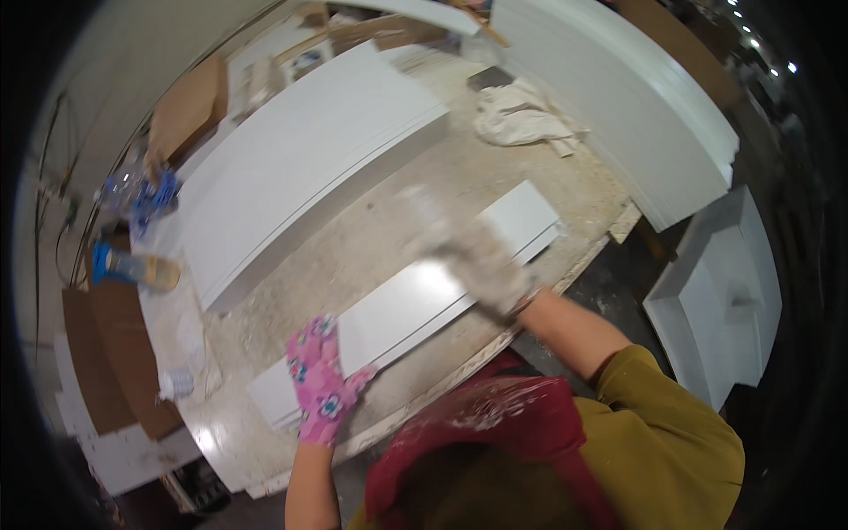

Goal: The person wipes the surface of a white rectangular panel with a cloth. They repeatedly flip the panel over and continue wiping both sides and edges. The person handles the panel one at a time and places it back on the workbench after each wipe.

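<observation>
My left hand [321, 381], in a pink flowered glove, lies across a narrow white board [397, 301] near its left end. Its fingers reach towards the far edge and the thumb is spread by the near edge, holding the board on the worktable [371, 212]. A groove runs along the board's near side. My right hand [487, 265], in a greyish glove, is over the right part of the same board and strongly blurred. A pale smear [424, 205] lies just beyond its fingers; whether the hand holds something cannot be made out.
A stack of wide white panels [311, 159] lies beyond the board. Taller stacked white panels [616, 99] stand at the right, above a white tray-like piece [722, 298]. A crumpled cloth [520, 116], a blue-capped bottle [136, 265] and cardboard [189, 109] are around the table.
</observation>
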Demonstrator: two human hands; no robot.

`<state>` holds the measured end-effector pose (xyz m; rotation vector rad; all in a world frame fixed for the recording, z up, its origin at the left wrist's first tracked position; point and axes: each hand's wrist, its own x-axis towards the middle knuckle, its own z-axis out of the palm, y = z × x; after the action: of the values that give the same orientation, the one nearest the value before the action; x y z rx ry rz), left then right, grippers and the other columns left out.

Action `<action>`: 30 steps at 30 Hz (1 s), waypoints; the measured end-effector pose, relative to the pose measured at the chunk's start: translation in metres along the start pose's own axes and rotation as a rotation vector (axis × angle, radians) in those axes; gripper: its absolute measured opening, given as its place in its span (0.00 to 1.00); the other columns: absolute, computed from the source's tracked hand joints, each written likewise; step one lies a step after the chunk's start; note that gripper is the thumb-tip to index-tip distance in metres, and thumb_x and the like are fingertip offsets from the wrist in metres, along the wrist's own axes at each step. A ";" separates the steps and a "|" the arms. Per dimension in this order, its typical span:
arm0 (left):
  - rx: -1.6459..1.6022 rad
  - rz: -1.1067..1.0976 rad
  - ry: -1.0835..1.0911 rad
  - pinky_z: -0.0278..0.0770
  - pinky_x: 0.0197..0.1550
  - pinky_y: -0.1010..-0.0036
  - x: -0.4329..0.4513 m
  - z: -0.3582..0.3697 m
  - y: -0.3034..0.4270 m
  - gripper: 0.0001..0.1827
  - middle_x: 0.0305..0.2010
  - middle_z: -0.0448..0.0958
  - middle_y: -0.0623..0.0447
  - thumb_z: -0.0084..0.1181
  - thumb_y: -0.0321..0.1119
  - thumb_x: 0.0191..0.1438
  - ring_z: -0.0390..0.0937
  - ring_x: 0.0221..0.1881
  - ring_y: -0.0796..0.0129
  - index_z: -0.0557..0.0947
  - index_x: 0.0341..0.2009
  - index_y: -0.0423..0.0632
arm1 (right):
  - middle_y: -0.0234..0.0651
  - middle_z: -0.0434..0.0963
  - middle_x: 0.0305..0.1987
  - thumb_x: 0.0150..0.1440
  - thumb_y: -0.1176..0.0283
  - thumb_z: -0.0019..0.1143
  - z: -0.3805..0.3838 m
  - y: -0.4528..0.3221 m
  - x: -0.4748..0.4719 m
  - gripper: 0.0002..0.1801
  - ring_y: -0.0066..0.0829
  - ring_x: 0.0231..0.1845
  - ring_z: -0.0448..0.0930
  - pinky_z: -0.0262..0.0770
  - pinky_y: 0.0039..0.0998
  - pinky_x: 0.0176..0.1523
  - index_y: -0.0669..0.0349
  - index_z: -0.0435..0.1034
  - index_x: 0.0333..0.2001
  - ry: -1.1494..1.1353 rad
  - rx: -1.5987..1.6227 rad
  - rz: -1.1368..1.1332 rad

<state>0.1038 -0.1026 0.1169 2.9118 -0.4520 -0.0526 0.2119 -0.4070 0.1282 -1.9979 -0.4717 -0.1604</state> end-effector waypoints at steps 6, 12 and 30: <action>0.047 0.177 0.071 0.45 0.76 0.43 0.022 -0.014 0.015 0.54 0.70 0.66 0.34 0.56 0.73 0.51 0.57 0.75 0.43 0.70 0.68 0.40 | 0.46 0.79 0.54 0.64 0.61 0.61 -0.182 0.065 -0.031 0.20 0.33 0.47 0.81 0.81 0.31 0.47 0.52 0.77 0.58 0.433 -0.075 0.609; -0.012 0.118 -0.075 0.56 0.70 0.47 0.060 0.004 0.050 0.48 0.71 0.66 0.38 0.63 0.66 0.50 0.65 0.65 0.41 0.71 0.70 0.53 | 0.40 0.79 0.52 0.65 0.58 0.60 -0.168 0.074 -0.036 0.21 0.30 0.49 0.80 0.79 0.30 0.50 0.56 0.77 0.57 0.111 -0.198 0.313; -0.160 0.088 0.045 0.57 0.71 0.49 0.053 -0.003 0.051 0.43 0.69 0.67 0.37 0.64 0.62 0.53 0.64 0.67 0.41 0.73 0.69 0.56 | 0.46 0.79 0.49 0.54 0.73 0.69 -0.061 -0.047 0.047 0.22 0.46 0.46 0.81 0.79 0.39 0.51 0.58 0.77 0.55 -0.325 -0.318 -0.225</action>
<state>0.1396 -0.1657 0.1293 2.7276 -0.5418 -0.0103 0.2418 -0.4305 0.2099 -2.2894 -0.9285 -0.0502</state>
